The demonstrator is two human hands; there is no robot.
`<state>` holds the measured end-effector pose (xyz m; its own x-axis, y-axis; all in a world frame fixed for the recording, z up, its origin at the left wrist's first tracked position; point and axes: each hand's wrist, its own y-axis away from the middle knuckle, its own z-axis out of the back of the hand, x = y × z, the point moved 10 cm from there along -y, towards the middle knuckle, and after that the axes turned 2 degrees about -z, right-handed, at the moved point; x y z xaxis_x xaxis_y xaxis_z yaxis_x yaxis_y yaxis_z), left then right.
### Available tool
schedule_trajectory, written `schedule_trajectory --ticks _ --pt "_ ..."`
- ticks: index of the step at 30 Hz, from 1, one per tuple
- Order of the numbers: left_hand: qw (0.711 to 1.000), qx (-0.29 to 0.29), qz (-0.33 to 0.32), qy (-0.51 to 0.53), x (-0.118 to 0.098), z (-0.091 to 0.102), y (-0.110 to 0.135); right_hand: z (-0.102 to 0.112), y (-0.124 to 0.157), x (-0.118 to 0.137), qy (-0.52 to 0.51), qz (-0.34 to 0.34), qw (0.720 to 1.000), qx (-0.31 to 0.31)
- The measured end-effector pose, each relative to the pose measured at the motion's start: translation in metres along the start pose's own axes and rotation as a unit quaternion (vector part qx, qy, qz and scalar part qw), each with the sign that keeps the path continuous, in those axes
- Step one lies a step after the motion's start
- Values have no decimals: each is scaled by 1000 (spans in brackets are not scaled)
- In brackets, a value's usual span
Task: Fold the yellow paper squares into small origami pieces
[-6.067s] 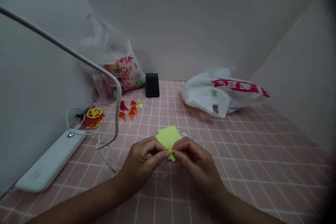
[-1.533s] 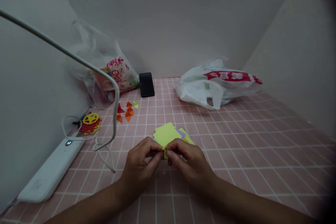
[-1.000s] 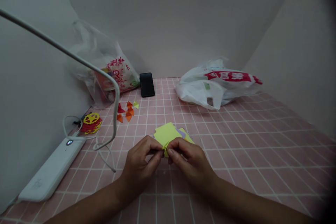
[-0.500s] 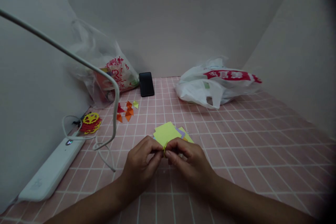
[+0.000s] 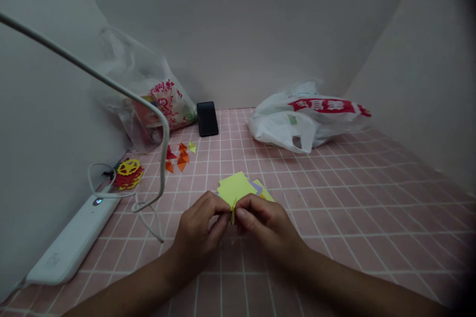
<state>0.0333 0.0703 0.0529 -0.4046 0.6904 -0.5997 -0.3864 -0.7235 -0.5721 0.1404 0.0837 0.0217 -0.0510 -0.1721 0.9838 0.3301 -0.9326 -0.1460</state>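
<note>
With the paper stack [image 5: 236, 186] on the table [image 5: 353, 223] as the clock's centre and twelve pointing away from the person, the left hand [image 5: 203, 223] is at seven and the right hand [image 5: 271, 220] at five, a slip of paper [image 5: 233, 212] between their fingertips at six, just before the stack. The phone [image 5: 208, 120] lies between eleven and twelve, near the back wall [image 5: 238, 34]. Left of it, at about eleven, sits one bag [image 5: 174, 109], with folded papers [image 5: 182, 161] before it. The other bag [image 5: 275, 131] lies at one. Cutouts [image 5: 128, 178] lie at about ten, beyond the far end of the power bank [image 5: 67, 242] at eight to nine. A cord [image 5: 164, 158] passes in front of the left-hand bag.
</note>
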Motion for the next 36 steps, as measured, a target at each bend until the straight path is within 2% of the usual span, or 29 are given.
schedule_trajectory --ticks 6,18,28,36 --pt "998 11 -48 -33 -9 -2 1 -4 -1 -10 -82 -61 995 11" --pt "995 18 -73 -68 -10 -5 0 -6 -5 -18 -166 -91 982 16" --pt "989 11 -106 -105 -19 -4 -1 -7 -5 -25 -173 -127 976 25" --pt "985 20 -105 -136 -16 -4 2 -8 -4 -28 -204 -138 969 25"
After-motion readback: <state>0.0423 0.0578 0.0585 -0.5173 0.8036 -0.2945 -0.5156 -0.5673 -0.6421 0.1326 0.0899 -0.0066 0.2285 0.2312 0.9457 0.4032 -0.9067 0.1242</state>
